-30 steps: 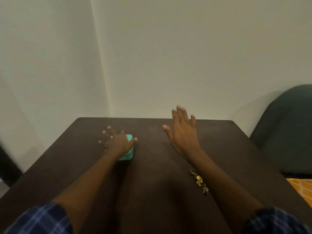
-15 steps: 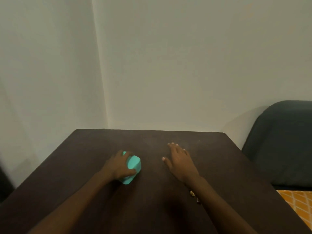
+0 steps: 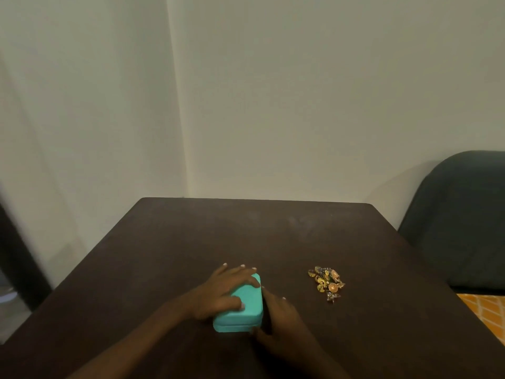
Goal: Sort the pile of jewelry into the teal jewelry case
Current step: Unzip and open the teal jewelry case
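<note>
Plain off-white walls meet in a corner behind a dark brown table, with a dark upholstered chair at its right edge and a patch of orange patterned fabric below it. On the table, the teal jewelry case lies closed and turned at an angle, near the person. The left hand lies over the lid, fingers spread across the far end and thumb on the top, a grip that looks meant to pin the case flat while it is opened. The right hand is against the case's right side, fingers touching the edge where the seam runs; whether its grip has closed on the edge cannot be told, as the fingertips are dark and partly hidden. This placement suggests it is feeling for the zip or lid edge. The pile of jewelry, a small heap of gold and amber pieces, sits apart to the right of the case, untouched. Judging by this, sorting has not begun: the case must first be opened, and steadying it should stop it sliding.
</note>
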Demonstrator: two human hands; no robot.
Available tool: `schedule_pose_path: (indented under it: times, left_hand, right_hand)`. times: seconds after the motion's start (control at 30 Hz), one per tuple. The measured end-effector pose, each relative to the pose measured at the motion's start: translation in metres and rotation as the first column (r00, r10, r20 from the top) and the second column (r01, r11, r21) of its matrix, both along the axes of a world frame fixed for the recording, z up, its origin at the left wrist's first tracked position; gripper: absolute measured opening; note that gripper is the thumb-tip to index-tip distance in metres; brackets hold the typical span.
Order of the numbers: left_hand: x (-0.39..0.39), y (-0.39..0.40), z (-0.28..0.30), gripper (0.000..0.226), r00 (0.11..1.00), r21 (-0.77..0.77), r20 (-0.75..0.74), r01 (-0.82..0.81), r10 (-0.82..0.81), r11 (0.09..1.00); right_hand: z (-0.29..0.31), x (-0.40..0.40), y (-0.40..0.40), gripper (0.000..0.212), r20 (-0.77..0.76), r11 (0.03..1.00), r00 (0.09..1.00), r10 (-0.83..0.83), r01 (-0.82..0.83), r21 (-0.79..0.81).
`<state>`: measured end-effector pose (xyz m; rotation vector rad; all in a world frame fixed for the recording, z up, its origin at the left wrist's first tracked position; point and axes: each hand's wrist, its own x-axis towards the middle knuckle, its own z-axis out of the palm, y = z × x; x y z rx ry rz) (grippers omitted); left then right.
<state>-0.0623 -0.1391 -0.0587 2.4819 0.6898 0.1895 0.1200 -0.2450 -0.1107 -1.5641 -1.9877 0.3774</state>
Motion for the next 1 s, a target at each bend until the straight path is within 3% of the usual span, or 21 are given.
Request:
schedule_pose_path:
  times: [0.07, 0.13, 0.2, 0.3, 0.37, 0.53, 0.7, 0.87, 1.0]
  left_hand:
    - [0.004, -0.009, -0.004, 0.036, 0.954, -0.207, 0.222, -0.154, 0.200, 0.966]
    - [0.013, -0.018, -0.010, 0.019, 0.802, -0.330, 0.371, -0.358, 0.468, 0.874]
    - [0.020, -0.022, -0.017, 0.014, 0.715, -0.253, 0.401, -0.514, 0.572, 0.820]
    - [0.022, -0.021, -0.022, 0.014, 0.738, -0.123, 0.404, -0.542, 0.541, 0.831]
    - [0.021, -0.020, -0.022, 0.017, 0.751, -0.098, 0.386, -0.544, 0.536, 0.833]
    - [0.021, -0.023, -0.017, 0.021, 0.753, -0.111, 0.362, -0.550, 0.549, 0.827]
    - [0.021, -0.023, -0.017, 0.024, 0.755, -0.149, 0.343, -0.543, 0.558, 0.826]
    - [0.022, -0.021, -0.018, 0.025, 0.749, -0.148, 0.348, -0.550, 0.564, 0.822]
    - [0.022, -0.021, -0.018, 0.025, 0.743, -0.166, 0.349, -0.550, 0.571, 0.818]
  right_hand:
    - [0.009, 0.000, -0.008, 0.062, -0.025, 1.000, 1.000, 0.001, -0.001, -0.028]
    - [0.018, 0.005, -0.007, 0.051, -0.097, 0.995, 0.995, -0.023, 0.013, -0.096]
    - [0.024, 0.009, -0.001, 0.039, -0.105, 0.986, 0.992, -0.072, 0.055, -0.158]
    - [0.026, 0.013, 0.017, 0.037, -0.145, 0.989, 0.981, -0.131, 0.118, -0.094]
    - [0.025, 0.013, 0.033, 0.042, -0.133, 0.993, 0.989, -0.069, 0.056, -0.100]
    - [0.052, 0.013, 0.056, 0.043, -0.239, 0.915, 0.968, 0.073, -0.161, -0.370]
    - [0.056, 0.024, 0.069, 0.035, -0.153, 0.844, 0.981, 0.120, -0.182, -0.505]
    - [0.050, 0.028, 0.071, 0.024, 0.008, 0.887, 0.992, 0.127, -0.110, -0.449]
    - [0.044, 0.025, 0.064, 0.016, 0.079, 0.957, 0.996, 0.036, -0.012, -0.291]
